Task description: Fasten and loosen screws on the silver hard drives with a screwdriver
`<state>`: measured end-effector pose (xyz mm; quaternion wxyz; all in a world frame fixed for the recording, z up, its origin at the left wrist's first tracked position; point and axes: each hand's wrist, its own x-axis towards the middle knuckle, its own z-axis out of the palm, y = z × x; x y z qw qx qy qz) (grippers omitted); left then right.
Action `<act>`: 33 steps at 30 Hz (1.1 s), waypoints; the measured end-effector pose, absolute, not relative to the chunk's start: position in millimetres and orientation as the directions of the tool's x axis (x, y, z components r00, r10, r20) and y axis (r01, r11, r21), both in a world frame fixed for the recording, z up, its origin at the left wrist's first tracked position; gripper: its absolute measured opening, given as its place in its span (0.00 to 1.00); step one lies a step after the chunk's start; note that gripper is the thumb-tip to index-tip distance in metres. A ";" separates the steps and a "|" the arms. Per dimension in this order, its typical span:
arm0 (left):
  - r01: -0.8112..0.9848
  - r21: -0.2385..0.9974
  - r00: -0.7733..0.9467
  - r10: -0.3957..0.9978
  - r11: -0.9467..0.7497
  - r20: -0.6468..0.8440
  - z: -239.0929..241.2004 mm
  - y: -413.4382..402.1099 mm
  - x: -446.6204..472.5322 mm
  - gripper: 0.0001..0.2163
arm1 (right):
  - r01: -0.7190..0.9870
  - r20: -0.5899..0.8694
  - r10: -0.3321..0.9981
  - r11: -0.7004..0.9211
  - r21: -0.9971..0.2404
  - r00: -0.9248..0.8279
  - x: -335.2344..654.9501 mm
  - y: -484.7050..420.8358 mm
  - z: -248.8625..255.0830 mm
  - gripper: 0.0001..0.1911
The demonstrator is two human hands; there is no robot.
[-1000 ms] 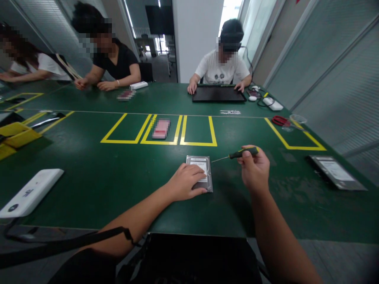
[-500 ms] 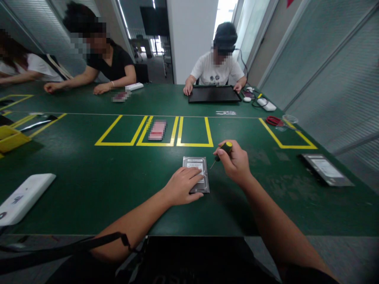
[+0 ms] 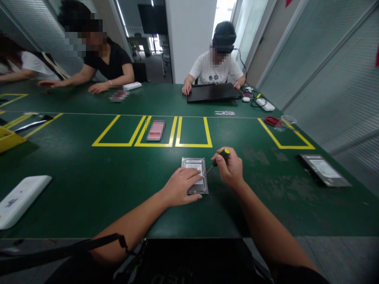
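Note:
A silver hard drive [image 3: 194, 165] with a white label lies flat on the green table [image 3: 89, 181] just in front of me. My left hand [image 3: 181, 186] rests on its near half, fingers flat and pressing down. My right hand [image 3: 229, 170] is closed round a small screwdriver [image 3: 220, 156] with a black and yellow handle. The thin shaft slants down to the left, its tip at the drive's right edge.
Yellow tape boxes mark the table beyond the drive; one holds a pink card [image 3: 155, 130]. A second drive [image 3: 323, 169] lies at right, a white device [image 3: 20, 199] at left. Three other people sit at the far side, one with a black panel [image 3: 213, 92].
My right hand swung the screwdriver from level and pointing left to slanting down, and moved left until the tip reached the drive's right edge. My left hand stayed on the drive.

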<state>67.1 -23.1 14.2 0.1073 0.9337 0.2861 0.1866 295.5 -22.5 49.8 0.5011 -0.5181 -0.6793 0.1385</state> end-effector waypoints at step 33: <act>0.455 0.323 0.777 0.547 -0.830 0.312 9.6 -20.3 64.7 0.29 | 0.611 0.782 0.608 0.674 -0.415 -0.139 294.7 -24.3 59.8 0.13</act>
